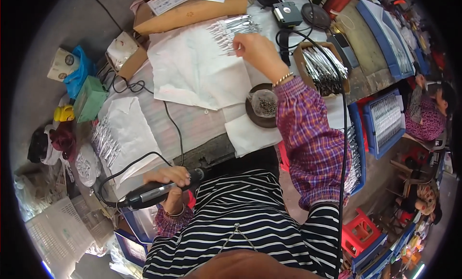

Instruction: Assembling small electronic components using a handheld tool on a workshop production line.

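Observation:
My left hand point(174, 177) is wrapped round a black corded electric screwdriver point(147, 196), held low in front of my striped top near the table edge. Across the table, my right hand point(248, 44) has its fingers curled together at the lower right end of a row of slim silver metal tools point(233, 30). Whatever is between those fingertips is too small to make out. The row lies along the upper edge of a white paper sheet point(197, 69). Nearer to me, a clear plastic bag of small screws point(264, 105) rests in a round brown dish point(254, 120).
A cardboard box point(297, 57) packed with slim metal pieces stands to the right. More metal tools point(106, 142) lie on paper at left. The screwdriver's black cord point(177, 125) crosses the table. Blue trays point(385, 118) and a red stool point(361, 233) are on the right; co-workers sit beyond.

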`<act>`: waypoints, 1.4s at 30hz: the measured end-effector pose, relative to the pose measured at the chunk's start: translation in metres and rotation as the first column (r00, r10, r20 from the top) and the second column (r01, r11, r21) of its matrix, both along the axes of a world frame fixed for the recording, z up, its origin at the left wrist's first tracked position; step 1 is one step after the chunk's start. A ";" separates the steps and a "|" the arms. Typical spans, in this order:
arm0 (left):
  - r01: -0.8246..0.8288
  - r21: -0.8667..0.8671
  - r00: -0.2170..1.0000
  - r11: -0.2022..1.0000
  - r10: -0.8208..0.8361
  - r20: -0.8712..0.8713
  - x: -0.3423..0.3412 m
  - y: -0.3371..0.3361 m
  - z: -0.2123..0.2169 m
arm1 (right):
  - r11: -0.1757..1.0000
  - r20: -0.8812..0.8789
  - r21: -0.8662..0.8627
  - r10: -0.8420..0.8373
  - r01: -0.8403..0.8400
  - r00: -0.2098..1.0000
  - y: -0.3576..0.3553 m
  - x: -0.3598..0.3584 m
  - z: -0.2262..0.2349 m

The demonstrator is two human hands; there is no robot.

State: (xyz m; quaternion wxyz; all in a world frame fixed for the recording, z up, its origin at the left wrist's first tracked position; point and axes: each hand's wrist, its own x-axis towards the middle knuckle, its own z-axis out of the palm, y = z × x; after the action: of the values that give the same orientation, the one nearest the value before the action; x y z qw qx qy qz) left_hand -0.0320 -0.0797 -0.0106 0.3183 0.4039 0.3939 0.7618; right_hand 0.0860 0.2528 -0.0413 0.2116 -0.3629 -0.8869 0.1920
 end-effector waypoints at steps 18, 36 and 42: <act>0.057 -0.117 0.990 0.991 -0.041 0.132 -0.007 -0.012 -0.019 | 0.781 -0.630 -0.466 0.038 -0.416 0.776 -0.035 -0.024 0.044; 0.163 -0.061 0.981 0.985 -0.156 0.115 -0.011 -0.033 -0.026 | -0.307 -0.957 0.291 -0.107 -0.906 -0.271 -0.210 -0.050 0.146; 0.163 -0.038 0.982 0.986 -0.158 0.103 -0.010 -0.034 -0.030 | -0.330 -0.960 0.268 -0.175 -0.905 -0.220 -0.219 -0.041 0.143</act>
State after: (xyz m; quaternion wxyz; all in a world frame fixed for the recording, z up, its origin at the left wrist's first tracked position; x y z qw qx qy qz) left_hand -0.0422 -0.1142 -0.0405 0.4074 0.3883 0.3613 0.7435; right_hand 0.0446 0.0335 0.1020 0.1873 0.4064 -0.2775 0.8502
